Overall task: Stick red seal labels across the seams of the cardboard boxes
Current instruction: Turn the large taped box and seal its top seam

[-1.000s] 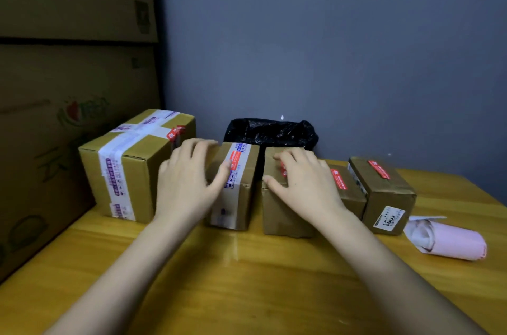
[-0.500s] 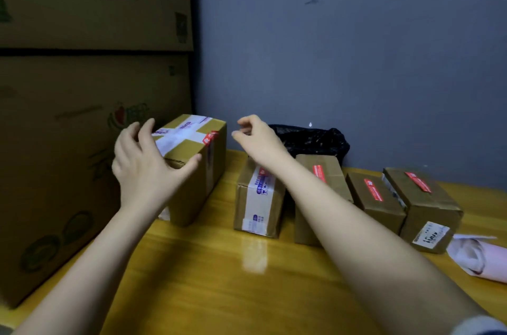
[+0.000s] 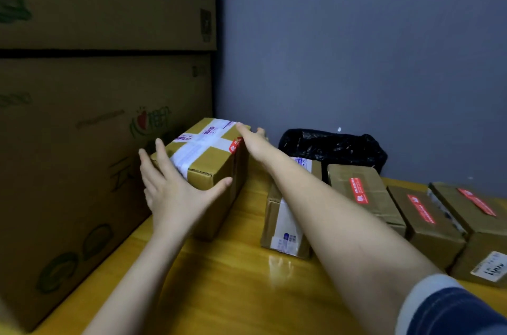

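Observation:
A taped cardboard box (image 3: 208, 167) stands at the back left of the yellow table (image 3: 233, 285), with a red seal label (image 3: 234, 144) over its top right edge. My left hand (image 3: 175, 192) lies against the box's near end, fingers spread and straight. My right hand (image 3: 253, 141) touches the box's far right corner with straight fingers. My right forearm crosses a smaller taped box (image 3: 285, 227). Three more boxes (image 3: 365, 194) (image 3: 428, 222) (image 3: 477, 219) in a row to the right each carry a red label on top.
Large printed cartons (image 3: 90, 126) are stacked along the left side, tight against the table. A black plastic bag (image 3: 332, 146) lies against the grey wall behind the boxes. A white barcode sticker (image 3: 491, 268) shows on the rightmost box.
Both hands left the two middle boxes and moved left to the large taped box. They now touch its two ends. The view has swung left.

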`<action>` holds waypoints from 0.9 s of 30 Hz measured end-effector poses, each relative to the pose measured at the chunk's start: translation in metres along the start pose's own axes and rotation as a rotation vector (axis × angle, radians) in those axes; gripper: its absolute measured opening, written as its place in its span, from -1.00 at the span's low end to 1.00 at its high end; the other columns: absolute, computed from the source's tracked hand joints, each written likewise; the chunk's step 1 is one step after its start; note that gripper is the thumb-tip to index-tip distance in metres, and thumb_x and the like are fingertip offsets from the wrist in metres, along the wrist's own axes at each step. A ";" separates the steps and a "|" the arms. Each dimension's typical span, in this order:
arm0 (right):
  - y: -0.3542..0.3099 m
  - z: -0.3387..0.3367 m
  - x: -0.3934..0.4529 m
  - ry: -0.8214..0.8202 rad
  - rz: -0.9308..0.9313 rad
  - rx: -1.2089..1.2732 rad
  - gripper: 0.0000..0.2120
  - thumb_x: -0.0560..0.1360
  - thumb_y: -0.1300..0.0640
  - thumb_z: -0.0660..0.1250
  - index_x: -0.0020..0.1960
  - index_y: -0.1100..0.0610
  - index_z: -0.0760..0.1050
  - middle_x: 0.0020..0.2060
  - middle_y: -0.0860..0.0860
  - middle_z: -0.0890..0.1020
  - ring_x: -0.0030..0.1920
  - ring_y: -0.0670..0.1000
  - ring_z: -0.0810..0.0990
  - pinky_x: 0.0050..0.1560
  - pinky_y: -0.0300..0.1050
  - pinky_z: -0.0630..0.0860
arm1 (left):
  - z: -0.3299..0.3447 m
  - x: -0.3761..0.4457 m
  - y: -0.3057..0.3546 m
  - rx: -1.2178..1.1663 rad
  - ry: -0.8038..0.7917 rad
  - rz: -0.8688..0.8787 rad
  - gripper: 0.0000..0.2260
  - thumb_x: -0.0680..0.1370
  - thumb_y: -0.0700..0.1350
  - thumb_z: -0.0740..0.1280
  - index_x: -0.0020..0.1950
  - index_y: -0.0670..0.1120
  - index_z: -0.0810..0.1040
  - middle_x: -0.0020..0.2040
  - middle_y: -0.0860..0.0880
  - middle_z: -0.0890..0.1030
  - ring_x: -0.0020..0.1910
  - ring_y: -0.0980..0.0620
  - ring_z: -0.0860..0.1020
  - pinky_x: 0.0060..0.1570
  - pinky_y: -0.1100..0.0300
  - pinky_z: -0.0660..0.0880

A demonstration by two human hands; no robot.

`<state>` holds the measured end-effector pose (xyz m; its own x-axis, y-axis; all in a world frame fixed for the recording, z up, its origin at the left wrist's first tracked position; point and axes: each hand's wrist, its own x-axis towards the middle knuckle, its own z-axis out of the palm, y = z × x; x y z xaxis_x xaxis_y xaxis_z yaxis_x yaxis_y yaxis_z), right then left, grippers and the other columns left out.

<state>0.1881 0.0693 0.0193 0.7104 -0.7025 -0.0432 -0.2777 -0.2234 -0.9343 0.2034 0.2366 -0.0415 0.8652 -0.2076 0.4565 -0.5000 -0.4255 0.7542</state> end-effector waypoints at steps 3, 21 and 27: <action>0.007 0.001 0.007 -0.061 0.043 -0.012 -0.18 0.53 -0.34 0.09 0.56 0.11 -0.12 0.54 0.09 0.09 0.50 0.17 0.13 0.46 0.14 0.08 | 0.007 0.000 -0.004 0.000 0.036 -0.006 0.25 0.14 0.37 0.48 0.53 0.04 -0.27 0.55 -0.13 -0.24 0.54 -0.19 -0.12 0.45 -0.23 0.05; -0.013 -0.024 -0.011 -0.157 -0.090 0.111 -0.38 0.59 -0.28 -0.04 0.54 0.03 0.05 0.48 0.06 0.28 0.45 0.14 0.28 0.42 0.17 0.24 | -0.023 0.006 0.023 -0.129 0.218 0.112 0.02 0.23 0.19 0.55 0.52 -0.04 0.07 0.51 -0.14 0.02 0.50 -0.16 0.04 0.43 -0.14 0.13; -0.028 -0.071 -0.028 0.000 -0.255 0.147 -0.51 0.66 -0.05 -0.03 0.55 0.05 0.06 0.48 0.04 0.27 0.44 0.06 0.29 0.40 0.05 0.27 | -0.049 0.011 0.075 -0.286 0.210 0.206 0.00 0.25 0.19 0.54 0.52 -0.01 0.05 0.51 -0.09 0.03 0.50 -0.07 0.06 0.44 0.00 0.12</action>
<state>0.1302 0.0475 0.0714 0.7450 -0.6364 0.1999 0.0066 -0.2926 -0.9562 0.1735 0.2458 0.0435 0.7339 -0.0659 0.6761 -0.6783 -0.1257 0.7240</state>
